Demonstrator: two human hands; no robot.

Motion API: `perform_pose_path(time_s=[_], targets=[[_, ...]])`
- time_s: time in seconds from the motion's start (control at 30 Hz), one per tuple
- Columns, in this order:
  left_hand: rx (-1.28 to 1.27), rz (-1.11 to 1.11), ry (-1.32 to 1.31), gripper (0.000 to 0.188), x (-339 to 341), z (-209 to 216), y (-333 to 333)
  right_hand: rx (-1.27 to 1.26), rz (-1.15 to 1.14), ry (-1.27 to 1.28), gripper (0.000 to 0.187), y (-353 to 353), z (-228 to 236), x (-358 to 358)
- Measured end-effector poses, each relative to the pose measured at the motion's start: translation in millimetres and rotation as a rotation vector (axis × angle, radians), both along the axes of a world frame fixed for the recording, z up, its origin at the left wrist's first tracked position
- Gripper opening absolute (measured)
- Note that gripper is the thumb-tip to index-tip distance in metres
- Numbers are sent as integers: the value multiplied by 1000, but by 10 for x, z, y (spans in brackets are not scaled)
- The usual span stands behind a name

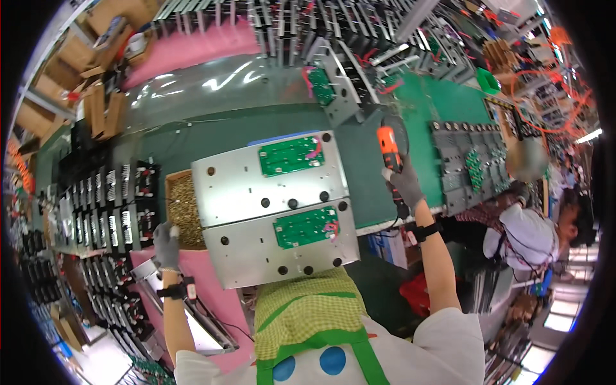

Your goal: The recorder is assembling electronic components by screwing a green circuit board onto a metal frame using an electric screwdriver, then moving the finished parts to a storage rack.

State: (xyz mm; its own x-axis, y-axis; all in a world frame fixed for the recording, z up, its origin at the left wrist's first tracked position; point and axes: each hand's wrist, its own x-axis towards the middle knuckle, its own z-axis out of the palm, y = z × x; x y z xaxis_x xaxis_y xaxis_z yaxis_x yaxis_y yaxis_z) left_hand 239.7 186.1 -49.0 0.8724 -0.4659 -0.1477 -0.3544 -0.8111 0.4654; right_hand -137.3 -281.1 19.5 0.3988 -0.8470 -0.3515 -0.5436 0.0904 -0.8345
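My right hand [408, 185], in a grey glove, is closed around the handle of an orange and black power screwdriver [388, 142], held upright to the right of two metal panels. The far silvery panel [231, 192] and the near panel [247, 253] lie edge to edge before me. Each carries a green circuit board, the far board [292, 156] and the near board [307, 228], with pink wires and black round pieces around them. My gloved left hand [167, 247] is at the left edge of a box of small brass-coloured screws [183, 208], its fingers drawn together; anything in them is too small to make out.
Rows of black and metal parts [109, 205] stand at the left. Upright metal panels [321, 25] crowd the back. A dark rack [459, 167] with boards is to the right, near a seated person [529, 234]. Pink foam [224, 282] lies by my left forearm.
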Motion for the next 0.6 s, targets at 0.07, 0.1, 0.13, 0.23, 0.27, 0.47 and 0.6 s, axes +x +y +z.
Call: perform_pose_path(time_s=[0.07,0.1,0.13,0.23,0.27,0.47,0.6], targets=[[202,103,-217,41,-127,30,-185,-154,43,319,66,-92,-435,-30],[187,35,-340,44,-176,87,-297,-181,114,246,66,-146,-605,-35],[174,-1,-420,44,-213,141,-440,-246,93,370,68,-163,-756,-17],[41,-189,-559,47,-331,324,-844,-414,121,545,68,-174,-948,74],[64,-225,-525,45,-395,361,-976,-493,137,653,66,-144,-935,88],[-65,-589,-473,47,-740,379,-1549,-563,371,-16,50,730,-792,-213],[-140,-763,-429,51,-892,277,-1799,-730,420,-8,38,1436,-1003,-225]])
